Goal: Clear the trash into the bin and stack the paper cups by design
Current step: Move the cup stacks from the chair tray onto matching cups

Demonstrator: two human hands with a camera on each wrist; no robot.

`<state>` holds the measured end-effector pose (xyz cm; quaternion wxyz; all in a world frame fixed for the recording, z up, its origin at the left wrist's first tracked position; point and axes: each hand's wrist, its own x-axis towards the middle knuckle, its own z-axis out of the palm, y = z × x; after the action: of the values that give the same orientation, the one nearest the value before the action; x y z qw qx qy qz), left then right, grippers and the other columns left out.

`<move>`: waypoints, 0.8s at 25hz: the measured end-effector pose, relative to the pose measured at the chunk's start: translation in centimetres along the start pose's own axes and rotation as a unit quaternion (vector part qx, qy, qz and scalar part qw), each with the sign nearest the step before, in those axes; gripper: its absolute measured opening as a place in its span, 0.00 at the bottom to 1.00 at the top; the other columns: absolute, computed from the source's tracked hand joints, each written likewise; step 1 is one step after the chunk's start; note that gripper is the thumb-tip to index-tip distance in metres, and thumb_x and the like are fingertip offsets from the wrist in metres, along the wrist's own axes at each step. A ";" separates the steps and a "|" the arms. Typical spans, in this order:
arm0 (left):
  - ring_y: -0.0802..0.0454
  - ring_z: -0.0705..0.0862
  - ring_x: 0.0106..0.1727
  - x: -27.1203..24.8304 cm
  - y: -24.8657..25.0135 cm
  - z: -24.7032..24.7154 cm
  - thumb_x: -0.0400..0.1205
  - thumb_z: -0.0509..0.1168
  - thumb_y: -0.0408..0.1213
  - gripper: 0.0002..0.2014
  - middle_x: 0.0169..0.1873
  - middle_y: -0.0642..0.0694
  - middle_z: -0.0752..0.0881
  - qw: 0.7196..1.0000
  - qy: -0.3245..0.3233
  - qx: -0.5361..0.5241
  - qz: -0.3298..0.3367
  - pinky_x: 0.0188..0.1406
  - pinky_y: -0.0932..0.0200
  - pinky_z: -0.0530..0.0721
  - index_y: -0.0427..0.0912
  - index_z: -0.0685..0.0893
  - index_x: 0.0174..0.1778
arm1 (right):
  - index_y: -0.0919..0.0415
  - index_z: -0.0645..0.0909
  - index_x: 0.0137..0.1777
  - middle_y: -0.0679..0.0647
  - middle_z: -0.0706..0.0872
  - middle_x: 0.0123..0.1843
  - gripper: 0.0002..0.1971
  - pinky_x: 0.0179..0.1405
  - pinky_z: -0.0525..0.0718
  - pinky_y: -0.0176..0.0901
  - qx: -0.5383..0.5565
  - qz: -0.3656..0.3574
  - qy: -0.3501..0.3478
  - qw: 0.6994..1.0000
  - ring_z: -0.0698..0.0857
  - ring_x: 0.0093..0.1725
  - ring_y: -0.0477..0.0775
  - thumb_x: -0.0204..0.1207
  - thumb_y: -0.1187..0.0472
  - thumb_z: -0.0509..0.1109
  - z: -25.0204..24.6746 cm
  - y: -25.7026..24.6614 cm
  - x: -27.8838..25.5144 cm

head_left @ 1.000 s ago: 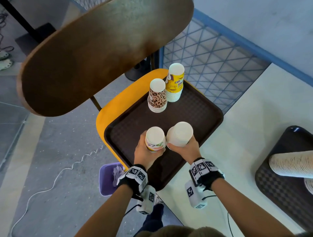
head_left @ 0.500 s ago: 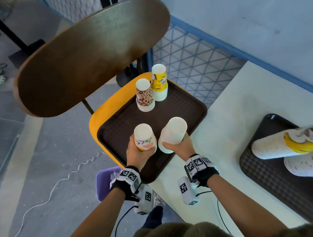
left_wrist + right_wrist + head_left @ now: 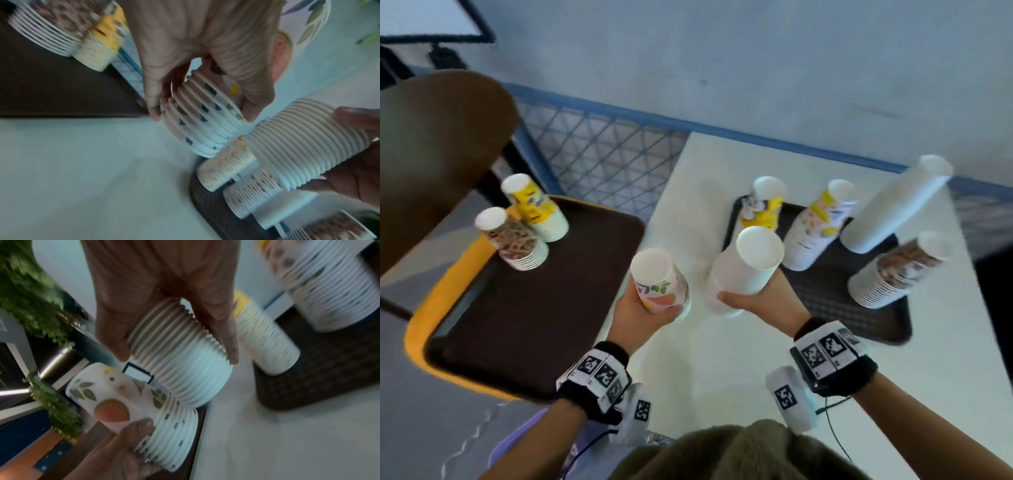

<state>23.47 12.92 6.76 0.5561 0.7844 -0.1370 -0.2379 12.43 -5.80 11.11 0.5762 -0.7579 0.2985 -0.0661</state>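
My left hand (image 3: 643,317) grips a short stack of fruit-print cups (image 3: 659,281) (image 3: 202,116) (image 3: 131,404), bottoms up, above the gap between chair tray and white table (image 3: 722,370). My right hand (image 3: 753,303) grips a taller stack of plain white cups (image 3: 746,269) (image 3: 179,352) (image 3: 304,142) over the table, close beside the left stack. On the chair's brown tray (image 3: 534,308) stand a leopard-print stack (image 3: 512,240) and a yellow stack (image 3: 536,209). The table's tray (image 3: 835,301) carries yellow (image 3: 763,204), fruit-print (image 3: 816,226), plain white (image 3: 893,205) and leopard (image 3: 897,270) stacks.
A brown chair back (image 3: 438,144) looms at the left over the yellow seat (image 3: 441,301). A purple bin (image 3: 517,445) sits on the floor below my left arm. A blue mesh fence (image 3: 599,154) and pale wall run behind the table.
Both hands have lifted their cup stacks off the chair tray and carried them right, over the white table. My view has swung right, showing the table's tray of stacks.
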 end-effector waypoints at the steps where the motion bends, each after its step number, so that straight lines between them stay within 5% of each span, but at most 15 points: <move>1: 0.80 0.82 0.37 -0.2 1.1 2.6 0.52 0.81 0.43 0.32 0.42 0.61 0.84 1.000 -0.025 -0.007 0.008 0.40 0.80 0.79 0.53 0.76 0.50 | 0.56 0.76 0.61 0.52 0.86 0.58 0.37 0.61 0.83 0.51 -0.002 -0.004 0.026 1.000 0.84 0.59 0.51 0.50 0.55 0.85 -3.2 0.1 -1.0; 4: 0.78 0.82 0.39 -0.4 4.1 8.8 0.46 0.74 0.54 0.38 0.42 0.63 0.83 0.997 -0.070 0.000 0.044 0.39 0.84 0.76 0.51 0.75 0.54 | 0.57 0.75 0.62 0.51 0.86 0.58 0.39 0.57 0.83 0.40 0.001 -0.031 0.083 0.996 0.84 0.58 0.47 0.48 0.52 0.84 -11.1 -1.1 -2.7; 7: 0.63 0.83 0.48 0.2 8.0 14.4 0.58 0.81 0.43 0.34 0.46 0.60 0.83 0.991 -0.099 0.014 0.086 0.43 0.86 0.75 0.51 0.73 0.57 | 0.58 0.75 0.59 0.45 0.84 0.51 0.28 0.46 0.81 0.21 0.002 -0.049 0.126 0.991 0.82 0.48 0.34 0.59 0.61 0.82 -18.4 -3.1 -3.3; 9: 0.58 0.82 0.52 1.0 10.8 17.4 0.63 0.80 0.34 0.31 0.49 0.56 0.82 0.989 -0.095 0.002 0.116 0.47 0.83 0.77 0.51 0.73 0.58 | 0.59 0.76 0.63 0.48 0.85 0.54 0.34 0.51 0.84 0.29 0.002 -0.064 0.168 0.984 0.83 0.50 0.38 0.56 0.55 0.83 -22.5 -4.1 -2.6; 11: 0.58 0.81 0.54 1.9 13.7 19.7 0.64 0.79 0.34 0.31 0.53 0.54 0.82 0.986 -0.078 -0.009 0.148 0.51 0.76 0.78 0.46 0.72 0.60 | 0.60 0.75 0.65 0.52 0.85 0.58 0.41 0.55 0.87 0.48 0.013 -0.075 0.202 0.976 0.85 0.55 0.48 0.50 0.49 0.82 -25.9 -4.7 -1.7; 13: 0.58 0.82 0.54 2.8 16.4 21.6 0.64 0.80 0.37 0.33 0.54 0.54 0.82 0.982 -0.059 -0.014 0.176 0.53 0.71 0.78 0.46 0.71 0.61 | 0.60 0.73 0.66 0.52 0.85 0.58 0.37 0.53 0.87 0.59 0.028 -0.078 0.225 0.971 0.85 0.57 0.52 0.56 0.54 0.82 -29.0 -5.2 -0.6; 16: 0.61 0.81 0.48 4.1 19.4 23.1 0.65 0.78 0.39 0.31 0.50 0.58 0.81 0.980 -0.022 0.014 0.198 0.40 0.85 0.74 0.50 0.69 0.59 | 0.58 0.72 0.67 0.51 0.83 0.59 0.34 0.50 0.87 0.62 0.066 -0.077 0.263 0.960 0.84 0.57 0.53 0.61 0.58 0.81 -32.5 -5.9 1.8; 20: 0.57 0.79 0.50 5.6 21.1 24.6 0.66 0.77 0.43 0.32 0.50 0.56 0.80 0.981 0.006 0.052 0.186 0.48 0.67 0.76 0.46 0.70 0.63 | 0.58 0.68 0.69 0.50 0.81 0.61 0.40 0.49 0.86 0.64 0.073 -0.051 0.265 0.960 0.81 0.59 0.54 0.57 0.55 0.82 -34.8 -6.1 5.0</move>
<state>16.39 -16.88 18.74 0.5502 0.7745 -0.2889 -0.1179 3.32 -36.49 26.86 0.5256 -0.6835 0.3963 -0.3155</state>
